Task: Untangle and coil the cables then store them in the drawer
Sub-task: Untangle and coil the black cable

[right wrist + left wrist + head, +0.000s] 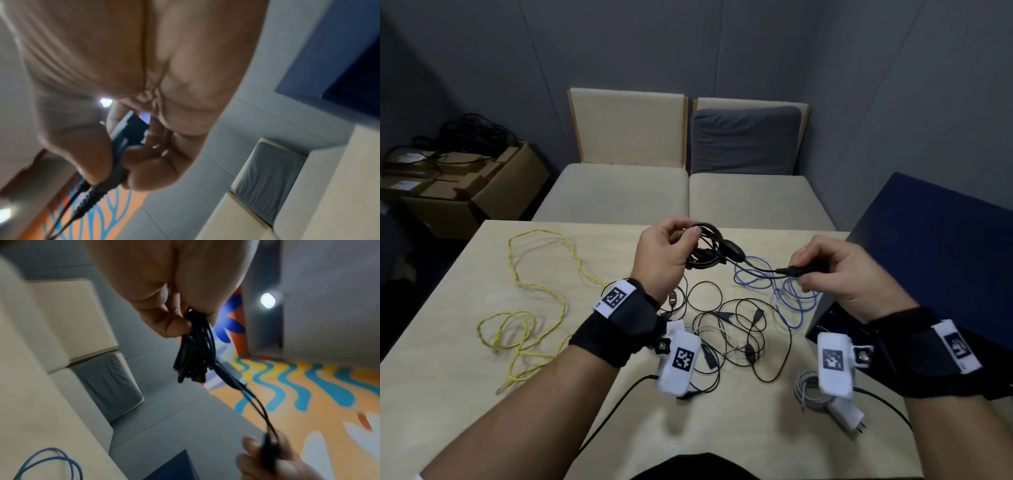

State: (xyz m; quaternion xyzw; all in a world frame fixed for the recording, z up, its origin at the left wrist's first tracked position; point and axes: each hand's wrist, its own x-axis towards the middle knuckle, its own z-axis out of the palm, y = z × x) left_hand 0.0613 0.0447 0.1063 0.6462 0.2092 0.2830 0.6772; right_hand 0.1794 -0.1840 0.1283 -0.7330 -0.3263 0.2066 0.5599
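Note:
My left hand (671, 243) holds a coiled bundle of black cable (707, 246) above the table's far middle; in the left wrist view the fingers pinch the top of the coil (195, 347). From the coil a short length runs to the right, where my right hand (822, 270) pinches the black plug end (789, 271), seen close in the right wrist view as a black connector (127, 136). Below lie a tangle of thin black cables (736, 329), a blue cable (787, 291) and a yellow cable (534, 301) on the table (448, 342).
A dark blue cabinet (935, 260) stands at the table's right edge. A white charger with a coiled grey cord (825, 401) lies near the front right. Two beige seats (681, 192) sit beyond the table, and cardboard boxes (458, 185) stand at the far left.

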